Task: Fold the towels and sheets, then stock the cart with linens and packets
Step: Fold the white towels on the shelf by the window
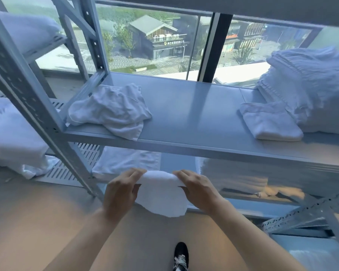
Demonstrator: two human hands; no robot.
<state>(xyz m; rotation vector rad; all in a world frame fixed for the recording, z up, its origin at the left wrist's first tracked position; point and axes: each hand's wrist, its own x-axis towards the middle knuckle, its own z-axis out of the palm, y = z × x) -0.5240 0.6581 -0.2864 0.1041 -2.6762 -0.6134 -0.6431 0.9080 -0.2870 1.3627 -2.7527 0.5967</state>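
Left hand (123, 189) & right hand (197, 189) pinching small towel (161, 194) mid-fold, bottom center; one folded towel (270, 122) shelved right, crumpled towel (112, 110) left waiting.

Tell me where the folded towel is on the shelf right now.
The folded towel lies at the shelf's right end, against the linen stack, far from the crumpled towel at left.

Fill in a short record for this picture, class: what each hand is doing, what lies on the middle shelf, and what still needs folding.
left hand: grips the left edge of the small white towel
right hand: grips its right edge
towel position: held in the air below the shelf
shelf, left: crumpled towel, unfolded
shelf, right: folded towel in front of a stack of linens
still to fold: crumpled towel
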